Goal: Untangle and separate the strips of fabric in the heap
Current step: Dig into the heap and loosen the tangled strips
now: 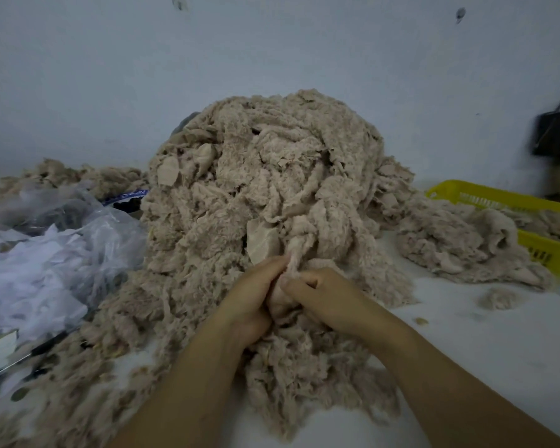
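Observation:
A tall heap of tangled beige fleecy fabric strips [272, 176] fills the middle of the white table and spills toward me. At its near foot my left hand [251, 302] and my right hand [320, 295] are pressed close together. Both grip the same beige strip [296, 253], which rises between them into the heap. My left fingers curl round it from the left. On its right side the thumb and fingers of my right hand pinch it. The lower end of the strip is hidden between my hands.
A smaller pile of beige strips [459, 244] lies at the right, partly in a yellow plastic basket [543, 253]. Clear plastic bags with white material [46, 263] sit at the left. A dark bag [556, 130] hangs on the wall at the far right.

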`<action>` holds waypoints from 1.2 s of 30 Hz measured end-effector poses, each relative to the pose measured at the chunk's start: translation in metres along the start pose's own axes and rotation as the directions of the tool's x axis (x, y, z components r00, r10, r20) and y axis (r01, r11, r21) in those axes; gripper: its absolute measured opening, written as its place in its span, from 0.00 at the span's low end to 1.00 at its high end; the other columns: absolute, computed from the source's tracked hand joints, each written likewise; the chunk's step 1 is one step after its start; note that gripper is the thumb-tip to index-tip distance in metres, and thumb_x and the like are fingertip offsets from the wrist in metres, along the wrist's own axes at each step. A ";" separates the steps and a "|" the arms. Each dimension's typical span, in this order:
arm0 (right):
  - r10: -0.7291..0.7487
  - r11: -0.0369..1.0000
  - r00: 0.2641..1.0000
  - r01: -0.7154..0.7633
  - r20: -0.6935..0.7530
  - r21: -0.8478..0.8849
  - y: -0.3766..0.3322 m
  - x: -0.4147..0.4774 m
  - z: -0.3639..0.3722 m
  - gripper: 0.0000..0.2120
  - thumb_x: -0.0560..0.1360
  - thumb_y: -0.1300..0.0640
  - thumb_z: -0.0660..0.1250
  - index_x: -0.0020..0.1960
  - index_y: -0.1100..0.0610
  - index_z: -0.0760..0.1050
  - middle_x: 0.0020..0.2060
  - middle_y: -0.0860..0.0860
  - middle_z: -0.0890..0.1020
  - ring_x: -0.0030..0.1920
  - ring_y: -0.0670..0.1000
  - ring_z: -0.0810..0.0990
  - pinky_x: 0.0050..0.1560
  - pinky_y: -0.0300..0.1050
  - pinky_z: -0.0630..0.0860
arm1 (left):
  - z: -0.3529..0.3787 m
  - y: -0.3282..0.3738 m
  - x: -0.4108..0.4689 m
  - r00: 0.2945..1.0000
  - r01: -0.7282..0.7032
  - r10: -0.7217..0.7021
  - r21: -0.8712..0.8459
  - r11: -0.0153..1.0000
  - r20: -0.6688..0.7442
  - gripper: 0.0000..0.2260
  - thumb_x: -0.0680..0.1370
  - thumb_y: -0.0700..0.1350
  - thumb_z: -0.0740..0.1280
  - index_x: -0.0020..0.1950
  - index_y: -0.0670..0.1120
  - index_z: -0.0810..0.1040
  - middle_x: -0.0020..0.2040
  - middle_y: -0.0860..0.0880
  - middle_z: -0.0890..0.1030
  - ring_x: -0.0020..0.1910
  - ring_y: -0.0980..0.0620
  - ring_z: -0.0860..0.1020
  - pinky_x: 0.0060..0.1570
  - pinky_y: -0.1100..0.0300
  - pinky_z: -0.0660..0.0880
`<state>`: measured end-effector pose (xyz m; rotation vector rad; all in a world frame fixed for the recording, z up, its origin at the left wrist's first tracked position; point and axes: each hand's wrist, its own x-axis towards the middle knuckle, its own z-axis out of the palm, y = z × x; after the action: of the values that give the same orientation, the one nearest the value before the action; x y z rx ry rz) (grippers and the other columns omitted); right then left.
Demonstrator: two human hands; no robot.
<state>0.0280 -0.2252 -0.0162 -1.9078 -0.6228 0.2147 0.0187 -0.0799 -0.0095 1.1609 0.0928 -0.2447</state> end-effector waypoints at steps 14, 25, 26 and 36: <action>0.091 0.904 0.874 -0.273 -0.478 -0.328 0.015 0.007 -0.026 0.12 0.80 0.54 0.59 0.39 0.57 0.69 0.31 0.53 0.73 0.33 0.52 0.70 0.33 0.47 0.63 | -0.001 0.007 -0.003 0.946 -0.277 0.303 -0.196 0.941 0.115 0.14 0.78 0.48 0.63 0.33 0.47 0.72 0.22 0.54 0.60 0.21 0.57 0.57 0.24 0.64 0.61; 0.359 0.829 0.918 -0.229 -0.171 0.510 0.005 0.015 -0.012 0.14 0.70 0.43 0.65 0.34 0.51 0.81 0.28 0.49 0.79 0.30 0.49 0.78 0.31 0.41 0.72 | 0.019 -0.013 -0.014 0.876 -0.462 0.415 0.676 0.574 0.246 0.19 0.80 0.52 0.66 0.33 0.43 0.69 0.29 0.51 0.68 0.28 0.56 0.66 0.30 0.61 0.64; 0.457 0.752 0.869 -0.264 -0.188 0.604 0.006 0.019 -0.017 0.13 0.74 0.47 0.64 0.37 0.51 0.83 0.31 0.51 0.83 0.32 0.50 0.82 0.30 0.41 0.76 | 0.022 -0.015 -0.017 0.858 -0.507 0.395 0.670 0.543 0.329 0.20 0.79 0.52 0.65 0.33 0.42 0.66 0.28 0.51 0.67 0.27 0.56 0.64 0.29 0.62 0.63; 0.688 0.343 0.676 0.018 -0.264 0.939 0.025 0.024 -0.043 0.09 0.84 0.55 0.56 0.49 0.56 0.71 0.28 0.50 0.69 0.17 0.44 0.62 0.16 0.33 0.56 | 0.025 -0.005 -0.026 0.847 -0.520 0.506 0.449 0.727 0.162 0.16 0.68 0.51 0.68 0.24 0.51 0.65 0.25 0.54 0.63 0.25 0.56 0.59 0.27 0.63 0.58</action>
<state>0.0750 -0.2552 -0.0177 -0.8445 0.4359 0.1180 -0.0086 -0.1013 0.0016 1.6290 -0.3395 0.2326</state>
